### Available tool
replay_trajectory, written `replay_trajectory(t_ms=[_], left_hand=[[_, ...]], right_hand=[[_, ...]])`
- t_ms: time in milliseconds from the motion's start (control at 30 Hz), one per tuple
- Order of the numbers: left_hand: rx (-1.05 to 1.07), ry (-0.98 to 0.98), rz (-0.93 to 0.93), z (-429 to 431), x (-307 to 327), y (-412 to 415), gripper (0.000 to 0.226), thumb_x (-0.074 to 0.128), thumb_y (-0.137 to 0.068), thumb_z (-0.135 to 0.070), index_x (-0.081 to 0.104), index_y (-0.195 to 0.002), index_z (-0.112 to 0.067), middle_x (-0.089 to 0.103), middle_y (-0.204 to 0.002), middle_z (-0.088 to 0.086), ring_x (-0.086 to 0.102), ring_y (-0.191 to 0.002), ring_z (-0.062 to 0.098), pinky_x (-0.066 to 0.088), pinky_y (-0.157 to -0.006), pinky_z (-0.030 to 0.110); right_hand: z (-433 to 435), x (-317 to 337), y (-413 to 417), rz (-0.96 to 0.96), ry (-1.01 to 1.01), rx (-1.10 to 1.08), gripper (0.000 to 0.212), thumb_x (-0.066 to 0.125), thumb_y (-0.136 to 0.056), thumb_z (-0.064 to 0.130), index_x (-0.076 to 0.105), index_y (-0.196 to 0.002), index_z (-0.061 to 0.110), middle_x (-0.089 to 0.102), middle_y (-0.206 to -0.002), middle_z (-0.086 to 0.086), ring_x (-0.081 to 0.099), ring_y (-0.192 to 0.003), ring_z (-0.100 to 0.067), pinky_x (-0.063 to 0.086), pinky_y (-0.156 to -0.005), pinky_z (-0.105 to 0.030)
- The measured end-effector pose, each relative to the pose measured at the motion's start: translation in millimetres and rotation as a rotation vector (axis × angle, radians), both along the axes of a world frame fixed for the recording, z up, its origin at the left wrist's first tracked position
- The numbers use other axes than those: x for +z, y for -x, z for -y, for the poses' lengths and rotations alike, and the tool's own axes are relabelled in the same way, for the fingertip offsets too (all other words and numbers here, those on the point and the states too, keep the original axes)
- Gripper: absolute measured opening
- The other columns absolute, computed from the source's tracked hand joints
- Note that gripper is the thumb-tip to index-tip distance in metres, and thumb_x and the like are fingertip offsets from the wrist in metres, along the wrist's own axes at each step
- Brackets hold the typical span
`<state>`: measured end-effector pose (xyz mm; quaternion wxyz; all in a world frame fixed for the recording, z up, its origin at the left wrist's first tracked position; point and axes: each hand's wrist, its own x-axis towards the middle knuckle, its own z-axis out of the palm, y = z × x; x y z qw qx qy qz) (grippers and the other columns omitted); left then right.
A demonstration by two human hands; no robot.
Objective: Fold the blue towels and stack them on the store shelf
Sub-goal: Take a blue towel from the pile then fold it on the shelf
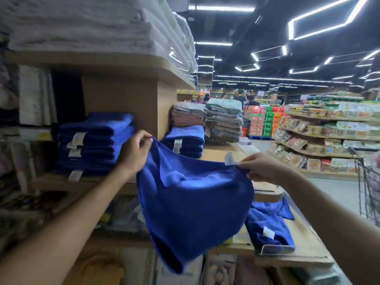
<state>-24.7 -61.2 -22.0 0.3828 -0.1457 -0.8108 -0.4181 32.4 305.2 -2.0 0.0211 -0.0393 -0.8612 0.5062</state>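
Both hands, left hand (134, 150) and right hand (265, 168), pinch the sagging blue towel (193, 204) by its upper corners; apparently shallow grips, so a corner could slip, spoiling the fold.

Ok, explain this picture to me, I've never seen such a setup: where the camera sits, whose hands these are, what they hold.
It is one picture, from a camera worn on a person's head, looking forward and down. No machine here: the left hand and right hand are the wearer's own. Each pinches an upper corner of a blue towel, which hangs spread between them. Behind it, folded blue towels sit stacked on the wooden shelf. A loose towel lies on the lower shelf.
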Motion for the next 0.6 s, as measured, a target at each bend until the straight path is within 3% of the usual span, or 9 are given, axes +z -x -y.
replay_trajectory(t_ms=[133,267,333,400,467,533,600], left_hand=[[0.044,0.0,0.092,2,-30,15,0.017,0.061,-0.098,-0.017,0.058,-0.084,-0.027,0.062,-0.075,-0.01,0.061,-0.077,0.018,0.036,-0.068,0.023],[0.068,0.07,0.16,4,-43,22,0.017,0.061,-0.097,-0.019,0.06,-0.083,-0.029,0.066,-0.078,-0.008,0.063,-0.078,0.018,0.038,-0.066,0.028],[0.08,0.107,0.176,4,-44,23,0.016,0.06,-0.097,-0.023,0.059,-0.082,-0.031,0.066,-0.079,-0.013,0.062,-0.076,0.013,0.038,-0.062,0.026],[0.092,0.117,0.177,4,-45,23,0.019,0.06,-0.096,-0.025,0.057,-0.079,-0.034,0.065,-0.078,-0.018,0.06,-0.074,0.01,0.039,-0.062,0.025],[0.088,0.108,0.186,4,-45,23,0.019,0.06,-0.097,-0.025,0.057,-0.08,-0.033,0.064,-0.078,-0.02,0.061,-0.077,0.012,0.041,-0.066,0.03],[0.08,0.104,0.189,5,-45,23,0.015,0.06,-0.097,-0.024,0.06,-0.084,-0.029,0.065,-0.081,-0.018,0.063,-0.08,0.016,0.043,-0.071,0.032],[0.077,0.104,0.19,5,-45,23,0.012,0.06,-0.097,-0.023,0.061,-0.086,-0.027,0.066,-0.082,-0.014,0.064,-0.082,0.018,0.045,-0.073,0.033]], right_hand=[[2,-2,1,-0.029,0.074,-0.018,0.026,0.066,-0.095,0.002,0.066,-0.12,-0.003,0.064,-0.079,-0.015,0.061,-0.049,-0.012,0.055,-0.051,-0.02],[8,-5,-3,-0.252,-0.06,-0.017,0.024,0.063,-0.094,-0.002,0.06,-0.117,0.005,0.06,-0.116,-0.009,0.072,-0.078,-0.027,0.064,-0.063,-0.039],[15,-6,-10,-0.32,-0.166,0.023,0.009,0.064,-0.097,0.018,0.068,-0.103,0.013,0.067,-0.105,-0.001,0.072,-0.082,-0.023,0.063,-0.066,-0.043],[23,-10,-16,-0.272,-0.364,0.1,0.041,0.06,-0.092,0.057,0.073,-0.09,0.019,0.072,-0.086,0.005,0.069,-0.076,-0.017,0.058,-0.069,-0.04],[29,-16,-19,-0.238,-0.614,0.087,0.054,0.056,-0.08,0.075,0.073,-0.084,0.024,0.07,-0.079,0.01,0.065,-0.073,-0.011,0.053,-0.07,-0.035],[33,-22,-21,-0.302,-0.695,0.089,0.029,0.066,-0.082,0.062,0.074,-0.084,0.034,0.066,-0.089,0.012,0.062,-0.084,-0.009,0.054,-0.082,-0.036],[36,-21,-29,-0.431,-0.645,0.128,0.004,0.074,-0.085,0.041,0.074,-0.086,0.037,0.06,-0.1,0.01,0.056,-0.089,-0.006,0.048,-0.088,-0.035]])
